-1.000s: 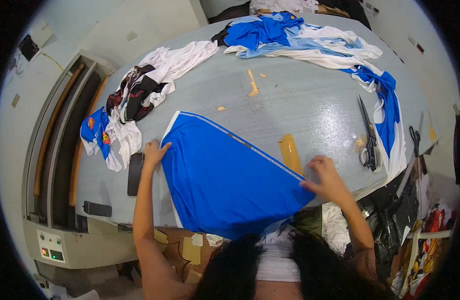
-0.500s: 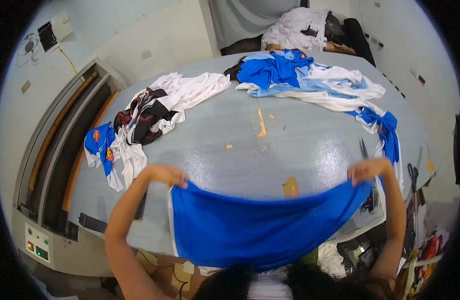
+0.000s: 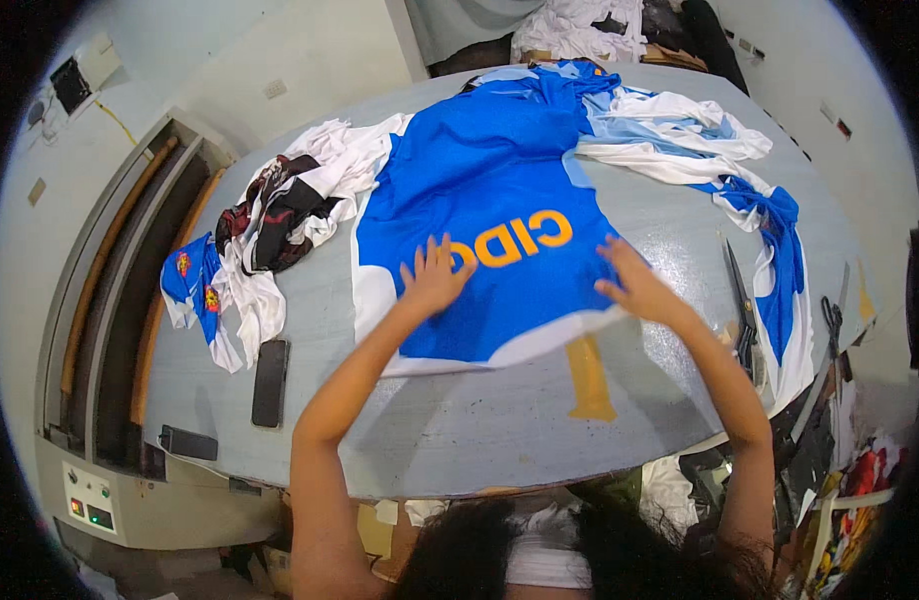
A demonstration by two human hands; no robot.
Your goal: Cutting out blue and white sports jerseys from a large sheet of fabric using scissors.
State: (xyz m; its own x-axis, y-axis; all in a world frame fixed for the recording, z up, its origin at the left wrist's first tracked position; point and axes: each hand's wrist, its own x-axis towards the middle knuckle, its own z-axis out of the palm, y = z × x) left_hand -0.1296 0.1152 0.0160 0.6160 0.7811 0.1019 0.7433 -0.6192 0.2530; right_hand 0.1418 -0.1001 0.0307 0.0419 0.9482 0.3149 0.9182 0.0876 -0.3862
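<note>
A blue jersey panel (image 3: 460, 320) with white edges and orange lettering lies spread across the grey table, its far part rumpled. My left hand (image 3: 437, 278) rests on it with fingers spread, beside the lettering. Over its right edge is my right hand (image 3: 635, 283), fingers also apart and nothing held. Far behind the panel, a heap of light blue and white fabric (image 3: 670, 130) touches it. To its left sit white cloth (image 3: 345, 150) and a black and dark red piece (image 3: 290, 220).
Black-handled scissors (image 3: 742, 310) lie at the right, near a blue and white cut piece (image 3: 780, 270). A black phone (image 3: 270, 383) rests at the front left, with a dark box-like object (image 3: 190, 442) near it. A roller machine (image 3: 110, 290) borders the table's left side. Brown tape (image 3: 588, 380) sticks to the tabletop.
The blue panel was held up by its two corners close to me; now it lies on the table, lettering showing. Both hands have let go of the corners and moved forward onto it.
</note>
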